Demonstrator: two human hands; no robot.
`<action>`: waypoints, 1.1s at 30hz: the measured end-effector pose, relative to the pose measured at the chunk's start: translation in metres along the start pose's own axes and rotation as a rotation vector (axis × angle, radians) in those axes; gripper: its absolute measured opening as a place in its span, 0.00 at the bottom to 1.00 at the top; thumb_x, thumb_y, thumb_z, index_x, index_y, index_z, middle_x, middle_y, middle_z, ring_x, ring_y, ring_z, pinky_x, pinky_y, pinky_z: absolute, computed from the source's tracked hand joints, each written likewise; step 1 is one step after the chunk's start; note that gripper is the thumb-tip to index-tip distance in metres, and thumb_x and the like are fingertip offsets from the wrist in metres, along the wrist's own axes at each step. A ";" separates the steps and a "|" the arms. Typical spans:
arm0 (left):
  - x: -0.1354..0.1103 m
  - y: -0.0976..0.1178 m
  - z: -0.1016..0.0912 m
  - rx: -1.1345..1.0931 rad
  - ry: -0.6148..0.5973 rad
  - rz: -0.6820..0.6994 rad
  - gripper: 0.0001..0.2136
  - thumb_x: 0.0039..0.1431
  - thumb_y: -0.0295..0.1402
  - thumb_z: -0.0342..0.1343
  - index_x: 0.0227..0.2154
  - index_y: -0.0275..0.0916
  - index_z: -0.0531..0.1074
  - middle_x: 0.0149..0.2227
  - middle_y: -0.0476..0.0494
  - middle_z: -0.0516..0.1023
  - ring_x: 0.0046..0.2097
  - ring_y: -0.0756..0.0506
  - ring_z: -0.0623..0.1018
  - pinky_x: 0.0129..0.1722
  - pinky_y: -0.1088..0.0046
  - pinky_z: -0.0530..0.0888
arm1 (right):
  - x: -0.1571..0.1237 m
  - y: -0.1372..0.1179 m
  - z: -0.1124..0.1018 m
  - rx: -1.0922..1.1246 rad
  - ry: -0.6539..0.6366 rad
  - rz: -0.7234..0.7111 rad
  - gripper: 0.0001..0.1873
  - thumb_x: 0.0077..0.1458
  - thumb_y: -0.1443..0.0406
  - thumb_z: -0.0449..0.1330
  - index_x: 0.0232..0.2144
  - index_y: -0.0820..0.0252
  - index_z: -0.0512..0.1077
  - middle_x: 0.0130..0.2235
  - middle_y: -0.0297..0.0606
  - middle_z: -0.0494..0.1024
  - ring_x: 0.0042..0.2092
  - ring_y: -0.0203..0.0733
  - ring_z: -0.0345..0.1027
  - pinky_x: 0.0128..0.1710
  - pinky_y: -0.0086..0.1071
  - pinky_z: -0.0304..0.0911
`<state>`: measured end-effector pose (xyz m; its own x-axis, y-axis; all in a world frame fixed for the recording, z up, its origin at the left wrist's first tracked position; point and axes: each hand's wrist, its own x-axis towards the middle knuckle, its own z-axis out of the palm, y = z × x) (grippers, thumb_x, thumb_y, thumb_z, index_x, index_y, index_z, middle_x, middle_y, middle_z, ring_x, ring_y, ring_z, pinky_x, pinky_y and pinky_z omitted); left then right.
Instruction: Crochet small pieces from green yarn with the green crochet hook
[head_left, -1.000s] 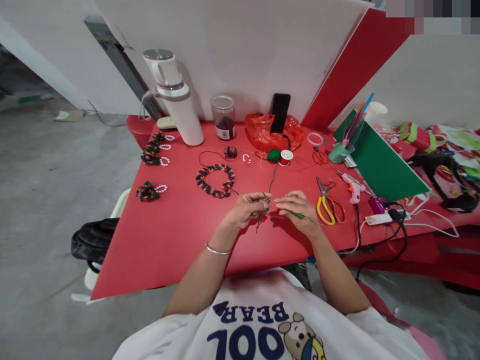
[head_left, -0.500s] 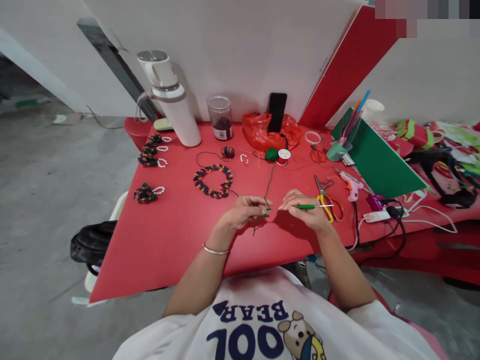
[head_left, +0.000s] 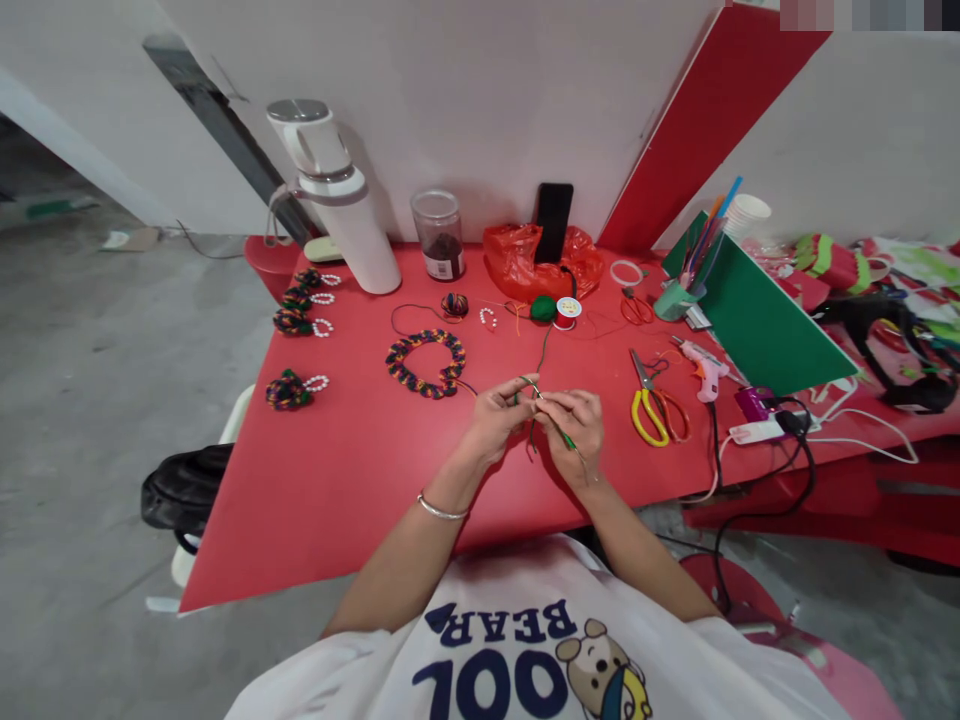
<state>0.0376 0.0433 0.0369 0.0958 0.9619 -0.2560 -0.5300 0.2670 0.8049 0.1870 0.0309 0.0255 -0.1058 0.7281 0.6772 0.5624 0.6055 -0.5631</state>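
My left hand (head_left: pixel 501 412) pinches green yarn (head_left: pixel 541 352), which runs back across the table to a small dark green ball (head_left: pixel 544 309). Against its fingertips, my right hand (head_left: pixel 576 432) is closed around a crochet hook (head_left: pixel 564 436) with a green handle. The hook's metal tip meets the yarn between both hands. A short yarn tail hangs below the fingers. To the left of my hands lies a multicoloured crocheted ring (head_left: pixel 425 363). Beside the green ball stands a spool of red thread (head_left: pixel 568 313).
Scissors (head_left: pixel 649 408) with yellow and orange handles and a pink glue gun (head_left: pixel 706 372) lie on the right. Several crocheted pieces with white bead loops (head_left: pixel 289 389) line the left. Behind stand a white flask (head_left: pixel 358 230), a clear jar (head_left: pixel 439 235) and a phone (head_left: pixel 553 222).
My right hand has moved left to meet my left hand. The hook has turned, and its tip now points at the yarn instead of away to the right.
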 end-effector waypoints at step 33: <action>0.001 -0.007 0.002 0.245 0.080 0.138 0.26 0.41 0.27 0.68 0.48 0.32 0.80 0.21 0.55 0.72 0.24 0.55 0.66 0.26 0.79 0.62 | 0.002 -0.001 0.000 0.148 -0.022 0.132 0.07 0.64 0.60 0.63 0.39 0.47 0.82 0.41 0.37 0.86 0.44 0.47 0.75 0.51 0.47 0.68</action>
<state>0.0432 0.0427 0.0324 -0.0351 0.9851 -0.1686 -0.3128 0.1494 0.9380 0.1860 0.0321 0.0275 -0.0578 0.8102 0.5832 0.4459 0.5437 -0.7110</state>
